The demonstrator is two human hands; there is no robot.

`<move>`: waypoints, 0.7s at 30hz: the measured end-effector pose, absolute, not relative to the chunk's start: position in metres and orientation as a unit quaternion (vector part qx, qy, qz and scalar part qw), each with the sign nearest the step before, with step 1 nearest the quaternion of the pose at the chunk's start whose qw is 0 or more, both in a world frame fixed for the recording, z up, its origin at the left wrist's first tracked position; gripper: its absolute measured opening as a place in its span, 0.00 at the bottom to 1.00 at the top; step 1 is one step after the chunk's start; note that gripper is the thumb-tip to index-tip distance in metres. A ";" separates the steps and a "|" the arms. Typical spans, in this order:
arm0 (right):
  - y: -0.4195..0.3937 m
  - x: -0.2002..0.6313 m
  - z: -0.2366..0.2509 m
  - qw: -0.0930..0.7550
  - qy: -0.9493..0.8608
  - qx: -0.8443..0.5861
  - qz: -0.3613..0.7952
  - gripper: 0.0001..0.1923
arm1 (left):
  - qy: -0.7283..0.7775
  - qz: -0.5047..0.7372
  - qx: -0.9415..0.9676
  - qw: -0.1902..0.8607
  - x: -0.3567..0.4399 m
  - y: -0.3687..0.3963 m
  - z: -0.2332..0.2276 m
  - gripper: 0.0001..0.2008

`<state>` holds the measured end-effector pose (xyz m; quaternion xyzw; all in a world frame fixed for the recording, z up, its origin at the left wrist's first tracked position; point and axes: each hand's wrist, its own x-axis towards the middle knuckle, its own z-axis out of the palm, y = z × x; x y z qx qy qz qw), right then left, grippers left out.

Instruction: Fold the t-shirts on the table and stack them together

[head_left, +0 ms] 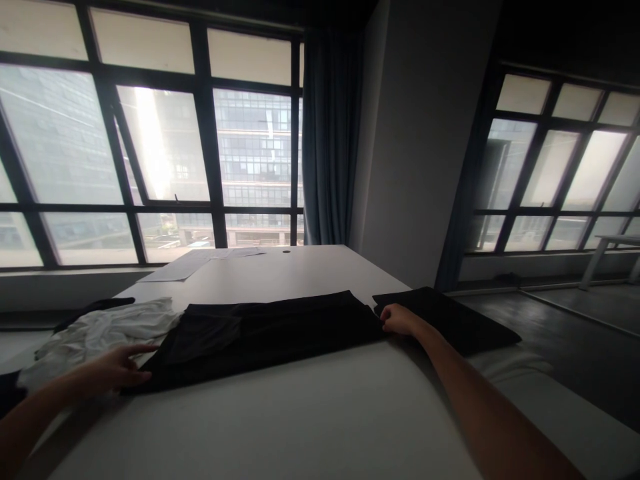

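A pair of black trousers, folded lengthwise into a long strip, lies across the white table. At its left end is my left hand, thumb and forefinger spread apart, the thumb at the edge of the cloth. My right hand has its fingers closed on the right end of the trousers. Just beyond that hand lies another folded black garment. Crumpled white cloth is heaped behind my left hand.
Sheets of paper lie at the table's far left, by a small round hole. Dark cloth sits behind the white heap. A blue curtain and a pillar stand beyond the table.
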<state>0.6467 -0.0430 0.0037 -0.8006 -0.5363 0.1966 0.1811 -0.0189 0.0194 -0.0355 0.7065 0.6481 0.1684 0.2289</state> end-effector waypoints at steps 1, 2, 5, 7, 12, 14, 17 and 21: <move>-0.045 0.645 0.006 0.152 -0.545 -0.804 0.186 0.14 | 0.646 0.159 0.698 0.264 -0.020 0.021 -0.037 0.41; -0.046 0.643 0.008 0.122 -0.550 -0.808 0.175 0.16 | 0.647 0.151 0.689 0.291 -0.021 0.022 -0.038 0.41; -0.052 0.635 0.016 0.047 -0.555 -0.823 0.113 0.17 | 0.665 0.129 0.678 0.286 -0.019 0.021 -0.037 0.39; -0.055 0.626 0.020 0.035 -0.572 -0.819 0.036 0.17 | 0.668 0.130 0.697 0.224 -0.010 0.016 -0.030 0.38; -0.048 0.597 0.007 0.141 -0.718 -0.681 -0.035 0.19 | 0.588 0.190 0.786 0.021 0.042 -0.003 -0.013 0.32; -0.042 0.587 -0.005 0.134 -0.760 -0.636 0.003 0.22 | 0.539 0.187 0.822 -0.003 0.062 -0.007 -0.014 0.27; -0.036 0.580 -0.018 0.096 -0.764 -0.638 0.032 0.24 | 0.491 0.170 0.854 -0.013 0.078 -0.007 -0.024 0.18; -0.035 0.579 -0.019 0.107 -0.764 -0.635 0.024 0.23 | 0.473 0.208 0.856 -0.033 0.076 -0.002 -0.027 0.17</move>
